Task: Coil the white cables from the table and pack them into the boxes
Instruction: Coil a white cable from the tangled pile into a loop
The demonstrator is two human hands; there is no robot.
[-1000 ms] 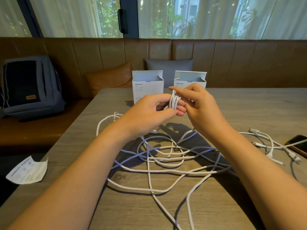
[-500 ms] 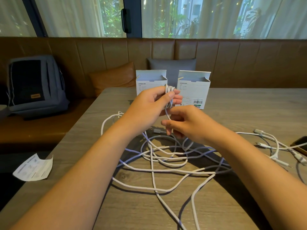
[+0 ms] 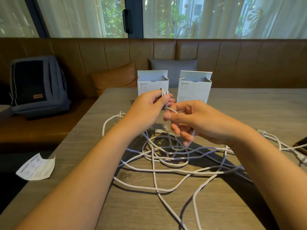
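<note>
A: What's off to the left?

B: A backpack [image 3: 37, 85] on the bench seat, and a paper slip [image 3: 37, 166] at the counter [image 3: 232, 209] edge.

A: And the hands?

B: The left hand [image 3: 149, 105] has a closed grip around a small coil [image 3: 164, 94] of white cable, held above the counter in front of the left box [image 3: 152, 82]. Just right of it, the right hand [image 3: 196, 120] pinches the strand leading from that coil.

A: The rest of the cable?

B: Loose cables [image 3: 166, 163] sprawl tangled on the counter beneath both hands. The right box [image 3: 195, 86] stands open-topped behind; a phone [image 3: 301, 145] sits at the far right edge.
</note>
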